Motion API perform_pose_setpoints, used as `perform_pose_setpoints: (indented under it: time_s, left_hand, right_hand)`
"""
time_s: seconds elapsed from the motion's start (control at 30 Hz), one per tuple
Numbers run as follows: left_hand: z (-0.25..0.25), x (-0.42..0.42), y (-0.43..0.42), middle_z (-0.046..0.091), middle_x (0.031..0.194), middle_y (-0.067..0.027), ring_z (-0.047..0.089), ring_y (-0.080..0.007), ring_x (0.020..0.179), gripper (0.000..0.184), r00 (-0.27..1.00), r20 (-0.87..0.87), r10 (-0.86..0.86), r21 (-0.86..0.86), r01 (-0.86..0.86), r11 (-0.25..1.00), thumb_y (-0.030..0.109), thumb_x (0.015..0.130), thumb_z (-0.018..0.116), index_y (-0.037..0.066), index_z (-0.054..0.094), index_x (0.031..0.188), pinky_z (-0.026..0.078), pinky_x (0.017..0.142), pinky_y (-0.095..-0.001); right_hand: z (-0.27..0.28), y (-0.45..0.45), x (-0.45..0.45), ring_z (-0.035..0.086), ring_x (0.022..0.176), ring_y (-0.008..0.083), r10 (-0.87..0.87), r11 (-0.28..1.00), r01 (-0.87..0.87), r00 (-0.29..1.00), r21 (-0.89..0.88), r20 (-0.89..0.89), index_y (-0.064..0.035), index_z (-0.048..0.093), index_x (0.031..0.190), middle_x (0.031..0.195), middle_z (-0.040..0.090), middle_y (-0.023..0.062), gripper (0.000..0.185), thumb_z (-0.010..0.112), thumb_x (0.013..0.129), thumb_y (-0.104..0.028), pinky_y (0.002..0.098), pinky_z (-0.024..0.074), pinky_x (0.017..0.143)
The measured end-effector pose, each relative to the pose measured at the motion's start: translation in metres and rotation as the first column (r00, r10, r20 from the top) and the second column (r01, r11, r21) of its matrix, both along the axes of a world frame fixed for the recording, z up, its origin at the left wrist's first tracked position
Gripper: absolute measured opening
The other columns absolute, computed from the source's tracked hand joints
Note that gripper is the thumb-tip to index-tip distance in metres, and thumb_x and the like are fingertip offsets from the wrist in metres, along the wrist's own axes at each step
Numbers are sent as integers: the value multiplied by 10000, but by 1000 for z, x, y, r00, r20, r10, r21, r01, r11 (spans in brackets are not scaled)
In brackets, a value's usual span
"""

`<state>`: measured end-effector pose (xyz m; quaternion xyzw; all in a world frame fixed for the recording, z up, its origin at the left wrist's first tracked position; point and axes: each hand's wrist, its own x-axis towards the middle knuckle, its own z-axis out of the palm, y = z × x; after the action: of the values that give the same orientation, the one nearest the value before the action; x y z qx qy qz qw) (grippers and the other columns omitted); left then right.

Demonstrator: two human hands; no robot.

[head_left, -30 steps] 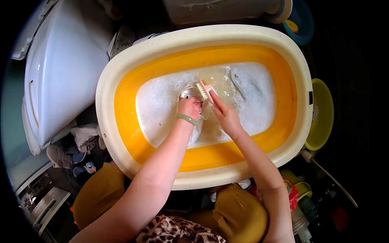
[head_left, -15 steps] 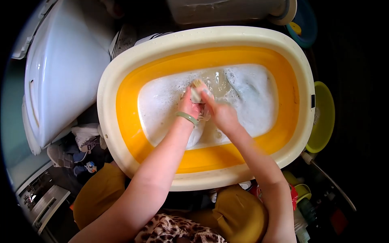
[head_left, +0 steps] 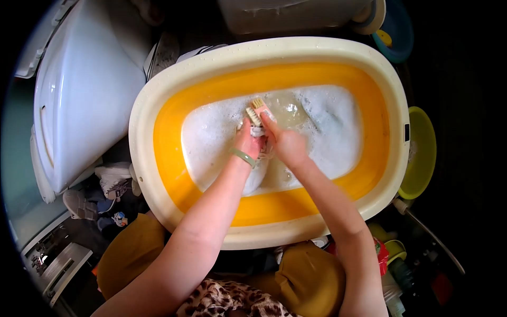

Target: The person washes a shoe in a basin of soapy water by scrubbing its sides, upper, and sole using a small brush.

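Observation:
A cream tub (head_left: 141, 132) with a yellow inner wall holds foamy water (head_left: 208, 137). My right hand (head_left: 288, 143) is closed on a pink brush (head_left: 260, 108) with pale bristles. Just left of it, my left hand (head_left: 246, 141), with a green bangle (head_left: 243, 157) at the wrist, is closed round a whitish shoe (head_left: 257, 177). The shoe lies partly under the foam, and my hands hide much of it. The brush is at the shoe's upper end. A greyish item (head_left: 327, 122) shows through the suds on the right.
Several shoes (head_left: 112, 177) lie left of the tub, below a large white basin (head_left: 79, 100). A green basin (head_left: 420, 153) stands at the right, a blue one (head_left: 398, 31) at the upper right. A translucent container (head_left: 290, 16) sits behind the tub.
The brush in my right hand has come left and down onto the shoe, its head now pointing up-left. My left hand still holds the shoe. The view has shifted slightly.

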<state>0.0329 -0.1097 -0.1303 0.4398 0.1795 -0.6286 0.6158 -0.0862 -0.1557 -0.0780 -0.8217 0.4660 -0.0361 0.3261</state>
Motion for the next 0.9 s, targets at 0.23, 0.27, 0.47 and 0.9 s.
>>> perform_pose_setpoints:
  time_s: [0.23, 0.27, 0.47, 0.9]
  left_hand:
    - [3, 0, 4, 509, 1255, -111, 479, -272, 1158, 503, 999, 2, -47, 8, 47, 999, 462, 971, 290, 97, 429, 1286, 371, 1003, -439]
    - [11, 1, -1, 500, 1272, -112, 477, -267, 1160, 509, 999, -1, -53, -8, 53, 999, 461, 972, 285, 96, 423, 1297, 368, 1010, -430]
    - [7, 9, 3, 511, 1256, -89, 484, -245, 1151, 528, 990, 5, -143, -21, 143, 989, 478, 968, 278, 88, 429, 1291, 384, 995, -421]
    - [18, 36, 6, 547, 996, -101, 528, -240, 955, 441, 993, -120, -21, 109, 34, 993, 417, 866, 587, 44, 527, 1093, 433, 903, -375]
  right_hand:
    - [0, 8, -16, 604, 578, 330, 103, 994, -104, 994, 27, 39, -273, 504, 1281, 695, 622, 146, 422, 536, 868, -196, 410, 462, 494]
    - [-3, -4, -9, 597, 548, 314, 96, 993, -94, 995, -71, 15, -278, 512, 1272, 668, 616, 131, 422, 542, 860, -192, 406, 454, 474]
    - [11, 45, -20, 582, 531, 331, 15, 1000, -18, 991, 19, 131, -294, 509, 1271, 648, 602, 153, 418, 555, 862, -218, 432, 454, 485]
    - [-30, 34, -70, 602, 659, 381, -97, 964, 133, 982, 230, -164, -369, 277, 1394, 785, 628, 194, 584, 475, 875, -186, 459, 449, 577]
